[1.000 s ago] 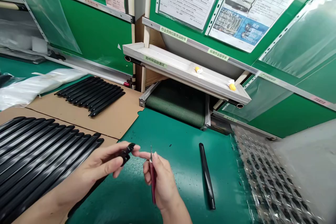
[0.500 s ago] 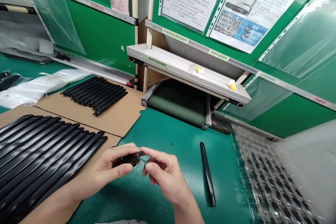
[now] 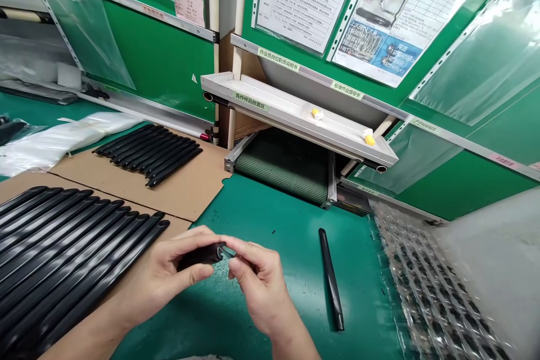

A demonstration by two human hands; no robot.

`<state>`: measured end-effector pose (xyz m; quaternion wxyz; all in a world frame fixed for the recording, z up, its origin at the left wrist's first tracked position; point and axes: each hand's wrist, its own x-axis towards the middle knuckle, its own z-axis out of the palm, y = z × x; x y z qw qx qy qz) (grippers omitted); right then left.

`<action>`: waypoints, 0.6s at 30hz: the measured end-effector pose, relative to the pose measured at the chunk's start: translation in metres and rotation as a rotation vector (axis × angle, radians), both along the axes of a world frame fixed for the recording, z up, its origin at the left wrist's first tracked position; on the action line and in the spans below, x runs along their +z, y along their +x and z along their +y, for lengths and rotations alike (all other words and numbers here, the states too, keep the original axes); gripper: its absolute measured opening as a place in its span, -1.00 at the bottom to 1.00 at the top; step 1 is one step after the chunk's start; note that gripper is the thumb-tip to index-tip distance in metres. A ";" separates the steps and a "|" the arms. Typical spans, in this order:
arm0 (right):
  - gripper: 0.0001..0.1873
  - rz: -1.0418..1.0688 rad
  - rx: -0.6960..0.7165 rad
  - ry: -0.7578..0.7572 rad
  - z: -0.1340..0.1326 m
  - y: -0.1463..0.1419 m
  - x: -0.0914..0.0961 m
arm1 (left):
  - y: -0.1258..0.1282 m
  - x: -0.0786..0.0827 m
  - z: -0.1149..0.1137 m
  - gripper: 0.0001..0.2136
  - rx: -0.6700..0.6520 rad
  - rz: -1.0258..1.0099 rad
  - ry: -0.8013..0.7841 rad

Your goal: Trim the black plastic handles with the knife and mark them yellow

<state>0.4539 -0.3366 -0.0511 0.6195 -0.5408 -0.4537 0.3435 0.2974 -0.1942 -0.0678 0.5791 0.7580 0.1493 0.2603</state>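
My left hand [image 3: 177,273] is closed round the end of a long black plastic handle [image 3: 200,256], held low over the green mat. My right hand [image 3: 257,284] is pinched on a thin knife whose blade tip [image 3: 229,251] touches the handle's end; the knife's red shaft is hidden in my palm. One more black handle [image 3: 331,278] lies loose on the mat to the right of my hands.
Rows of black handles [image 3: 63,253] lie on cardboard [image 3: 185,194] at left, with a second batch [image 3: 147,152] farther back. A conveyor belt [image 3: 287,166] under a white shelf [image 3: 295,118] is ahead. Bubble wrap [image 3: 439,287] covers the right side.
The knife, upright in my right hand a second ago, has turned down so its blade meets the handle's end. My left hand rotated the handle's end toward the right hand.
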 end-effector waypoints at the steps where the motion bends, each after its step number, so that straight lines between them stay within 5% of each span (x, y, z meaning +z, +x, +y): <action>1: -0.64 -0.030 -0.011 0.003 0.000 0.000 0.001 | 0.000 -0.001 0.000 -0.76 0.019 -0.012 0.003; 10: -0.66 -0.088 -0.168 -0.032 0.009 -0.003 -0.002 | 0.011 -0.003 -0.009 -0.77 0.288 -0.150 0.106; 18: -0.47 0.193 -0.034 -0.157 0.004 -0.016 0.000 | 0.019 0.002 -0.003 -0.70 0.429 -0.295 0.562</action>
